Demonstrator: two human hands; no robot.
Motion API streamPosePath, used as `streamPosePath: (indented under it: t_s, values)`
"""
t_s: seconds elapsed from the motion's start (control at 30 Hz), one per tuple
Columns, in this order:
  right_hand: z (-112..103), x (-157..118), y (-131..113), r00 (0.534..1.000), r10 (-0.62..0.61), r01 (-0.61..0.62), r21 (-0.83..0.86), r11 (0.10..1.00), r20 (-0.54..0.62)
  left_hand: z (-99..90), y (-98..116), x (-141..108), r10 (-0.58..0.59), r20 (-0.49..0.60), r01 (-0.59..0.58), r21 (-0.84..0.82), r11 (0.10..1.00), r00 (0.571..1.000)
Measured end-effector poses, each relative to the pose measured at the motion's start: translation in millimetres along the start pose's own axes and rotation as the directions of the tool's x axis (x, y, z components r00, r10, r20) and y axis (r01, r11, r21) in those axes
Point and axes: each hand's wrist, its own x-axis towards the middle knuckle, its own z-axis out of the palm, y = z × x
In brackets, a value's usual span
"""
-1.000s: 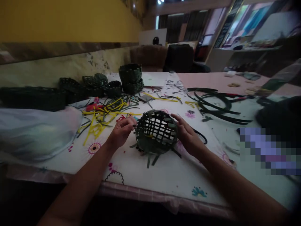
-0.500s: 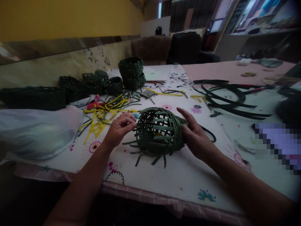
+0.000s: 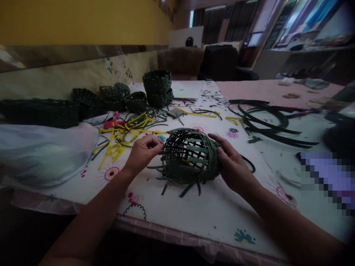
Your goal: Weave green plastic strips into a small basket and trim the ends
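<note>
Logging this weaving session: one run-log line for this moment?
left hand: beside green woven basket | right hand: gripping its side | loose strip ends: splayed on tablecloth

head-worn view looks forward and down on left hand point(image 3: 142, 154) and right hand point(image 3: 232, 166)

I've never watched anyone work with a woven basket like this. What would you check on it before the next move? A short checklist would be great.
Right hand on the green woven basket: ok, fingers wrap its side.
Left hand on the basket: cannot tell, the fingertips reach its edge, but contact is unclear.
Basket support: ok, it sits on the floral tablecloth.
Strip ends at the basket's lower edge: not ok, they stick out loose.
Yellow strips: ok, heaped beyond the left hand.
Dark green strips: ok, lying in loose curves beyond the right hand.
</note>
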Motion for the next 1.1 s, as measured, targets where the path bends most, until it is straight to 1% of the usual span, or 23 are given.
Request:
streamPosePath:
  t_s: [0.1,0.2,0.3,0.4,0.5,0.6,0.7,0.8,0.93,1.1]
  values:
    - [-2,2,1,0.999,0.055,-0.055,0.061,0.997,0.003,2.3,3,1,-0.020,0.001,0.020,0.010,1.000,1.000]
    - [-3,2,2,0.998,0.063,-0.063,0.078,0.995,0.000,2.6,3,3,-0.068,0.007,0.068,-0.030,0.997,0.998]
    - [-3,2,3,0.999,0.045,-0.045,0.038,0.998,-0.010,1.3,3,7,-0.099,0.030,0.101,-0.071,0.992,0.995]
    - [-3,1,3,1.000,0.011,-0.011,-0.022,1.000,-0.016,-0.4,2,10,-0.107,0.050,0.109,-0.044,0.993,0.993]
    - [-3,0,3,1.000,0.013,-0.013,-0.021,1.000,-0.014,-1.6,0,11,-0.090,0.055,0.088,0.023,0.996,0.994]
    - [-2,-1,3,0.999,0.036,-0.036,0.008,0.999,-0.011,-1.3,2,8,-0.017,0.045,0.010,0.152,0.988,0.999]
    - [0,-2,3,0.999,0.047,-0.047,0.034,0.998,-0.013,0.0,6,5,0.091,0.070,-0.108,0.312,0.944,0.993]
    - [1,-4,2,0.999,0.049,-0.048,0.047,0.998,-0.020,0.6,10,4,0.136,0.112,-0.171,0.426,0.889,0.984]
    - [3,-4,-1,0.999,0.038,-0.037,0.043,0.998,-0.030,0.3,12,4,0.143,0.137,-0.194,0.517,0.834,0.980]
    - [5,-5,-1,0.998,0.046,-0.042,0.076,0.996,-0.044,1.9,10,1,0.101,0.113,-0.148,0.574,0.806,0.989]
